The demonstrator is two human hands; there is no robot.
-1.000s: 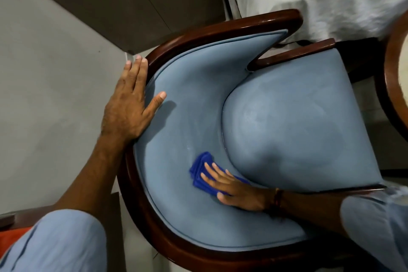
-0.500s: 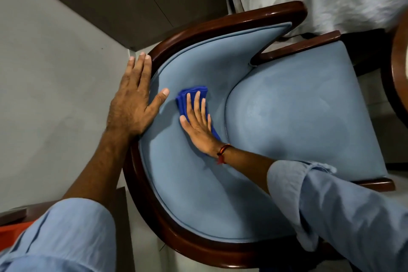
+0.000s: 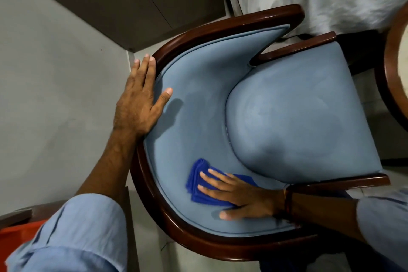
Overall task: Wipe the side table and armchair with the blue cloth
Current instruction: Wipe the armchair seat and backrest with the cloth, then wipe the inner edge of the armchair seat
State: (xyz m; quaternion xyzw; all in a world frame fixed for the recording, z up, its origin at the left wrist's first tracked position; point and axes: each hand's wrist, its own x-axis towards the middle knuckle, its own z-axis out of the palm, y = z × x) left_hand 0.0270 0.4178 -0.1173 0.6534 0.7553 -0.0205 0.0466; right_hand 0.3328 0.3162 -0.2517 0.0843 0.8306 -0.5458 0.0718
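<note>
Blue cloth (image 3: pixel 199 185), pressed under flat right hand (image 3: pixel 239 194): sweep overlapping along armchair (image 3: pixel 198 99) backrest; open left hand (image 3: pixel 138 104) braces rim.

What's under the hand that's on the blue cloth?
The right hand lies flat on the folded blue cloth, pressing it against the armchair's padded inner back. Only the cloth's edges show; the part beneath the palm and the fabric under it are hidden.
</note>
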